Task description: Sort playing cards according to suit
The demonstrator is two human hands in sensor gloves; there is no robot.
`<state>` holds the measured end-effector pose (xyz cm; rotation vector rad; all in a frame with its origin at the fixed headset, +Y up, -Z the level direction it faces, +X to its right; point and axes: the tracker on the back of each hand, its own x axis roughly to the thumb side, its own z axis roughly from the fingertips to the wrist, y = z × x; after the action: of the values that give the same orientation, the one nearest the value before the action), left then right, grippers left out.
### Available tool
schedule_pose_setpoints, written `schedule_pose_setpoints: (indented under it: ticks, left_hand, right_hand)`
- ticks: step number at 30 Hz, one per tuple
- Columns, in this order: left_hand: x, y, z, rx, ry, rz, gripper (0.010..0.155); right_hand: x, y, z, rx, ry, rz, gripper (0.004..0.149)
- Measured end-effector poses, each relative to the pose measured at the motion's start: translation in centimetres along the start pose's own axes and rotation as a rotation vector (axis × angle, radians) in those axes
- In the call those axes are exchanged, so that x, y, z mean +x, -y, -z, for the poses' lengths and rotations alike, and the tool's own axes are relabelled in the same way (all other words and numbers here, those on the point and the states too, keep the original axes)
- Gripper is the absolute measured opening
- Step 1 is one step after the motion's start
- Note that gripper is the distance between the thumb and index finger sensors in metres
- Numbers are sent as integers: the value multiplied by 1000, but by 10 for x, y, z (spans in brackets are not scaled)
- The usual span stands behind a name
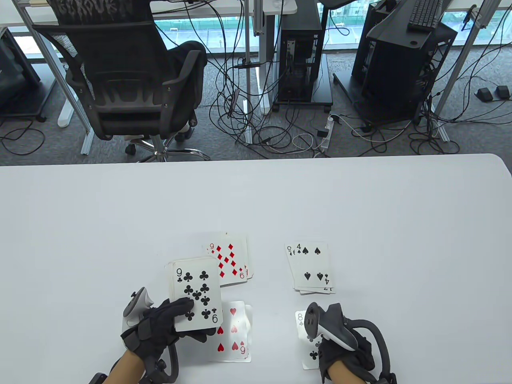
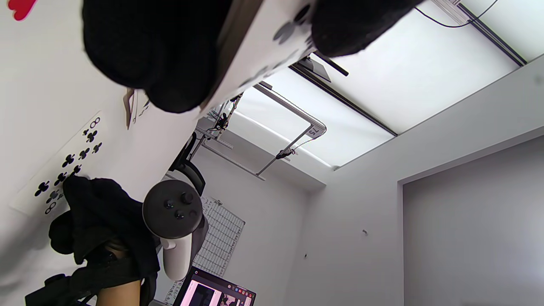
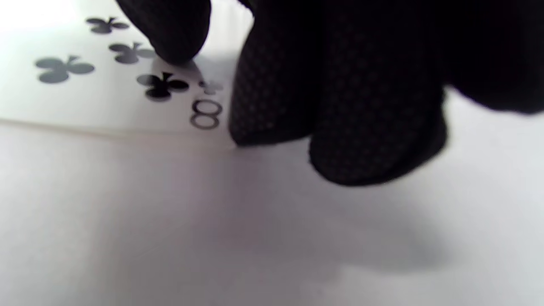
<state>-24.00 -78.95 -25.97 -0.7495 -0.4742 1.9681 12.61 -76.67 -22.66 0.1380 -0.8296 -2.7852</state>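
With our left hand [image 1: 160, 324] gripping the deck [image 1: 196, 294] at lower left, nine of clubs on top, and our right hand's [image 1: 344, 348] fingertips [image 3: 272, 85] pressing the eight of clubs [image 1: 308, 340] at lower right, we judge a loosened grip could spill cards onto the hearts pile [image 1: 236, 340].

Beyond the white bench [image 1: 360, 192], a black mesh office chair [image 1: 120, 76] stands on grey carpet, with tangled cables [image 1: 272, 128], a power strip [image 1: 329, 132] and black computer towers [image 1: 300, 52] nearby.

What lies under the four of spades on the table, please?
Beneath the four of spades the corner of a nine shows, its suit mostly covered. More card edges peek out at the near end; their faces are hidden.
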Motion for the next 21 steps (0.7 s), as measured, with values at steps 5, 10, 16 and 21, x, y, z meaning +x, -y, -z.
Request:
schedule_pose_setpoints:
  ticks: [5,10,16,21]
  left_hand:
    - [0,0,0,-4,0,2,55]
    - [0,1,0,-8,-2,3,55]
    - [0,1,0,-12,-2,2,55]
    - [0,1,1,-12,4,4,55]
  right_hand:
    - [5,13,-1,2,-13,-37,65]
    - [24,44,-14,-132,119,73,63]
    - [71,85,-41,-571,500,327,57]
    - [98,98,-56,-739,722,577,60]
